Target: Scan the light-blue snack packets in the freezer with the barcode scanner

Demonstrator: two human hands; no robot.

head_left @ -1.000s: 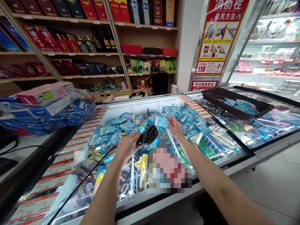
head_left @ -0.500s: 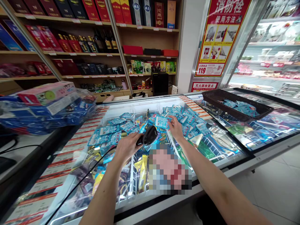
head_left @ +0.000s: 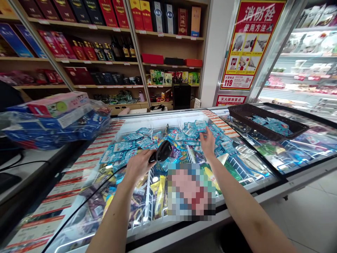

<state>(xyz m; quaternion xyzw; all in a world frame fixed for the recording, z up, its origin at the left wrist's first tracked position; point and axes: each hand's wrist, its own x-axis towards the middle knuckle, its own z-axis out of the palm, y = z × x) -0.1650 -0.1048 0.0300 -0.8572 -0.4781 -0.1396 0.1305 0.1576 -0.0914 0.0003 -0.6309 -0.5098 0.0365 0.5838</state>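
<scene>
My left hand [head_left: 139, 162] is wrapped round the handle of a black barcode scanner [head_left: 163, 151], whose cable trails down to the lower left. Its head points toward the small light-blue packets [head_left: 123, 146] spread over the glass top of a chest freezer [head_left: 164, 225]. At the right-hand pile, my right hand [head_left: 207, 140] has its thumb and fingers closed at the lower edge of a blue packet [head_left: 201, 125]. More blue packets lie around and under that hand. The fingertips partly cover the packet's edge.
Wrapped boxes [head_left: 60, 119] stand at the left. A brown plastic basket [head_left: 297, 131] with some blue packets sits on the freezer at the right. Orange-and-white price labels [head_left: 86, 160] line the glass. A pixelated patch hides part of the front. Shelves of boxes [head_left: 168, 45] stand behind.
My right hand has moved right and slightly farther away, from above the middle of the packets to the right-hand pile. The scanner in my left hand has shifted slightly left.
</scene>
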